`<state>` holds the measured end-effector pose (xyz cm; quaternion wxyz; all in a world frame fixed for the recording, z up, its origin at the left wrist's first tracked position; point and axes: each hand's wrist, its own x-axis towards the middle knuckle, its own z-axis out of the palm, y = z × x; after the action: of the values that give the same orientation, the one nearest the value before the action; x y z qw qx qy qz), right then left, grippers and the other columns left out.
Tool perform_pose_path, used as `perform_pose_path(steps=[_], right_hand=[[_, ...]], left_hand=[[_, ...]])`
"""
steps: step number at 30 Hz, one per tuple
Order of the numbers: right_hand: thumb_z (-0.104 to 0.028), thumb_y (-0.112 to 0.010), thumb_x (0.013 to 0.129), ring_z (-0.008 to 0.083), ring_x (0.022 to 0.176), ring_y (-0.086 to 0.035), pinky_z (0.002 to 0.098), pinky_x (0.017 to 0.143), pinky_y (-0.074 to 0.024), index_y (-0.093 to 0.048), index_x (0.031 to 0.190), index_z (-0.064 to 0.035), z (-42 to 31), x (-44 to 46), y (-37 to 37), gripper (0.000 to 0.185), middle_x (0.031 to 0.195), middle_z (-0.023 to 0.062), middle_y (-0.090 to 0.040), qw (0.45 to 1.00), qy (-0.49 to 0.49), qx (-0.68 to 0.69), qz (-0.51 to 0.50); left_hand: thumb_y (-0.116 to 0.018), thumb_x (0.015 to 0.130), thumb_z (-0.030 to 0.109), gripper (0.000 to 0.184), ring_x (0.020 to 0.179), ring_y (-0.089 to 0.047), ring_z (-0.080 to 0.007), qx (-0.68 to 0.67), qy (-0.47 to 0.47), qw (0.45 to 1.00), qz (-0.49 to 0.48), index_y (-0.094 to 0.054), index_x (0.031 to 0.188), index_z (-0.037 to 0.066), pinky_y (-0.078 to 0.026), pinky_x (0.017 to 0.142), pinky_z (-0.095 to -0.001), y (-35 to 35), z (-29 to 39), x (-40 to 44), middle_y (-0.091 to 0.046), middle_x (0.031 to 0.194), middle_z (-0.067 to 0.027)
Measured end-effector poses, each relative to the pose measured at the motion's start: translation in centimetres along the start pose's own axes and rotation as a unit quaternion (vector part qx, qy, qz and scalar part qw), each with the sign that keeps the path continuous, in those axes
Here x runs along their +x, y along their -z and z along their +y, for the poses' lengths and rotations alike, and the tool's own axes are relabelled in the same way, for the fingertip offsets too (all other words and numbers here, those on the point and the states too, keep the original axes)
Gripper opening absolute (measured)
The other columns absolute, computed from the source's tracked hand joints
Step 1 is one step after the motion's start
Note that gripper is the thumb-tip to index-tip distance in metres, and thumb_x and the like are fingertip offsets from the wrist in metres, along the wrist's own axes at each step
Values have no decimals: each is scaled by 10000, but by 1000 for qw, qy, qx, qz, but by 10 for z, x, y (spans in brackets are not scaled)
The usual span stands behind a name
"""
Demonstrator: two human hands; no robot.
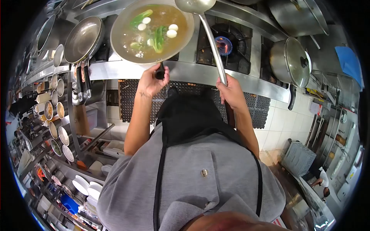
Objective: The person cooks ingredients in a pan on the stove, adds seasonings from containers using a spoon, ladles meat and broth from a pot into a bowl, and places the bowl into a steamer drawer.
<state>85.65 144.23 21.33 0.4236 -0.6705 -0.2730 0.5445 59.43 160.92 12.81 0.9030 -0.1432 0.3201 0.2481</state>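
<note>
My left hand (152,80) is closed round the black handle of a wide pan (114,42). Brown broth fills the pan, with green leafy vegetables (158,39) and several white balls (173,27) in it. My right hand (232,92) grips the long handle of a metal ladle (211,37). The ladle's bowl is at the top edge of the view, right of the pan and over its rim; whether they touch I cannot tell. A lit burner (223,46) with a blue and orange flame lies behind the ladle's handle.
On the stove's left stands an empty frying pan (83,40). A pot with a glass lid (296,61) is at the right, below a larger pot (296,15). Several small bowls (54,130) line the left shelf. Far right, another person (323,179) is visible.
</note>
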Motion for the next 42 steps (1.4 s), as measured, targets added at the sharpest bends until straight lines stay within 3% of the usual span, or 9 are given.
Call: perform_pose_path(steps=[4, 10, 15, 23, 34, 36, 37, 39, 42], right_hand=[[-81, -546, 875, 62, 388, -424, 239, 334, -376, -509, 842, -52, 5, 2, 24, 57, 559, -16, -443, 999, 15, 3, -37], [-46, -540, 875, 52, 388, -421, 233, 327, -378, -507, 880, -38, 3, 18, 82, 35, 589, -21, -446, 993, 34, -1, -111], [-43, -545, 857, 58, 393, -428, 235, 328, -378, -509, 865, -28, -16, 42, 118, 40, 598, -21, -445, 987, 57, -44, -140], [-95, -552, 887, 57, 399, -418, 241, 338, -371, -514, 876, -49, -36, 69, 126, 61, 583, -31, -433, 986, 58, -86, -128], [-126, -554, 886, 35, 406, -386, 219, 328, -350, -508, 884, -60, -27, 90, 150, 81, 594, -43, -414, 980, 57, -135, -136], [-112, -565, 855, 181, 435, -517, 340, 396, -444, -506, 911, -42, -18, 96, 167, 107, 603, 60, -517, 961, 76, -251, -93], [-112, -565, 855, 181, 435, -517, 340, 396, -444, -506, 911, -42, -12, 99, 179, 107, 603, 60, -517, 960, 77, -251, -96], [-88, -568, 836, 386, 692, -642, 504, 614, -506, -484, 984, -17, -10, 103, 200, 184, 759, 203, -636, 816, 271, -511, 15], [-106, -581, 837, 464, 834, -613, 561, 742, -467, -461, 1011, -20, -25, 88, 230, 228, 862, 255, -644, 808, 180, -559, 50]], left_hand=[[-559, 899, 73, 120, 669, -585, -190, -191, 44, 980, 33, -515, 883, -37, -547, 574, -274, -20, -16, 15, -551, 751, -90], [-557, 909, 107, 156, 544, -445, -92, -123, 42, 988, -83, -520, 789, 15, -387, 429, -196, -35, -55, 50, -484, 667, -6], [-514, 883, 55, 164, 509, -389, -98, -57, 10, 998, -34, -470, 725, 49, -274, 375, -215, -50, -74, 68, -476, 663, -21], [-533, 777, 14, 80, 484, -374, -112, 7, -55, 998, 32, -473, 725, 21, -263, 375, -215, -57, -118, 67, -467, 622, -51], [-522, 783, 63, 115, 482, -371, -99, 43, -65, 996, 45, -469, 692, 17, -256, 352, -189, -65, -181, 72, -447, 634, -62], [-524, 782, 68, 111, 488, -378, -99, 36, -72, 996, 38, -469, 702, 14, -263, 350, -181, -70, -194, 74, -452, 644, -66], [-525, 780, 67, 100, 488, -376, -99, 33, -65, 997, 41, -469, 718, 12, -262, 350, -184, -73, -200, 77, -456, 647, -67], [-525, 778, 65, 91, 488, -375, -100, 28, -62, 997, 44, -468, 734, 10, -262, 350, -186, -79, -215, 80, -460, 651, -68], [-529, 768, 51, 79, 490, -372, -100, 47, -62, 996, 36, -464, 761, 8, -259, 350, -189, -87, -245, 86, -472, 662, -65]])
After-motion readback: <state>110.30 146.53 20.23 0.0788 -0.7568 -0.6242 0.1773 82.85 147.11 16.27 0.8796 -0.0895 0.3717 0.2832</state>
